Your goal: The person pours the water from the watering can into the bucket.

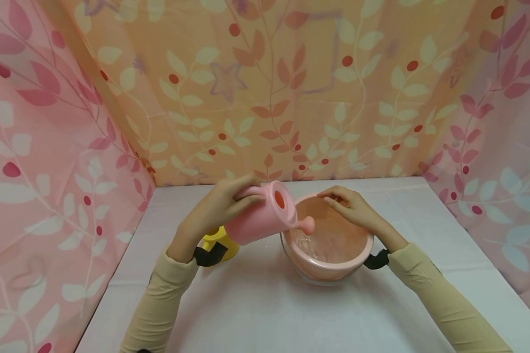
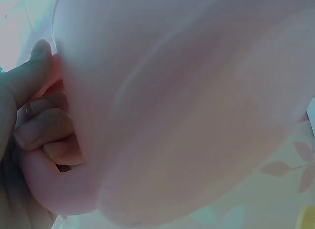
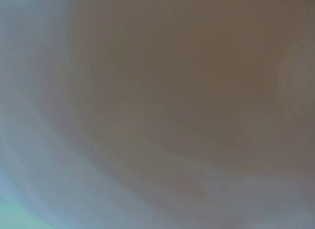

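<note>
Watering can (image 1: pixel 261 221), pink plastic, tilted over round peach-pink plastic bowl (image 1: pixel 322 272) on desk (image 1: pixel 256 314); left hand (image 1: pixel 223 198) grips handle (image 2: pixel 64 192). Right hand (image 1: pixel 355 208) on bowl rim (image 1: pixel 335 266), can't tell if gripping. Likely pouring step; next calls for more tilt, bowl steady.

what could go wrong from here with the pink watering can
The pink watering can tips its spout over the bowl near the left rim, so a leftward drift might cause spills. If the left grip slips from the handle, the can could drop. Lowering the left wrist might knock the yellow object partly behind it.
</note>
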Tool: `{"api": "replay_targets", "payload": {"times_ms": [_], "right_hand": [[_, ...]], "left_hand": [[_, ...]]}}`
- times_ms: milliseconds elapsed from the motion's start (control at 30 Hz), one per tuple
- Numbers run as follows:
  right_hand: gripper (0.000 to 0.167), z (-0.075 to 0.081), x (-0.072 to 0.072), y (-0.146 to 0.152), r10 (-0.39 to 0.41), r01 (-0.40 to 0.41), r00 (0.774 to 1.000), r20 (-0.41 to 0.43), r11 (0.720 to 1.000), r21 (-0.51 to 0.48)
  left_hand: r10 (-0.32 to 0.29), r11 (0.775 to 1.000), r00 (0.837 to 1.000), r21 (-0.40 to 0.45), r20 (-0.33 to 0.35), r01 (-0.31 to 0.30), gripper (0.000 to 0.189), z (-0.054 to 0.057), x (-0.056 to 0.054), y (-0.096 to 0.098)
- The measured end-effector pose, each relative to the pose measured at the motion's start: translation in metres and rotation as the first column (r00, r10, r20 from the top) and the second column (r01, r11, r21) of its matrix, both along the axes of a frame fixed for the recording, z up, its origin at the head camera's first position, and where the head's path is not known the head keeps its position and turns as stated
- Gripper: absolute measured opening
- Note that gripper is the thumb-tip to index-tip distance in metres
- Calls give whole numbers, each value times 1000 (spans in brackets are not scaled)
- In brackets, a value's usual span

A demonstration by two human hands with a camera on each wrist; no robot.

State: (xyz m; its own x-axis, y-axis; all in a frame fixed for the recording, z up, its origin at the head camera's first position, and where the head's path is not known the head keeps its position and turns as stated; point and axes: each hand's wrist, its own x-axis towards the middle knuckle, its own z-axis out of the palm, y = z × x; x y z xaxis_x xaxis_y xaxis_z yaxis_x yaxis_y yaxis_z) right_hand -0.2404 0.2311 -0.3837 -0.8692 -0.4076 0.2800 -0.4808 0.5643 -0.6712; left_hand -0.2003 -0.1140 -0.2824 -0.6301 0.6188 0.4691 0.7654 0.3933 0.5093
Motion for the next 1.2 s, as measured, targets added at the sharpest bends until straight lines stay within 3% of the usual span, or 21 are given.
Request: {"api": "replay_targets", "payload": {"times_ms": [667, 1200], "right_hand": [[22, -2, -3, 0, 2, -2, 1000, -2, 1000, 0], [24, 7, 5, -4, -17, 17, 1000, 8, 1000, 23]], "left_hand": [[66, 997, 998, 33, -14, -66, 15, -17, 2, -15], [105, 993, 993, 44, 51, -107, 13, -27, 7, -24]]}}
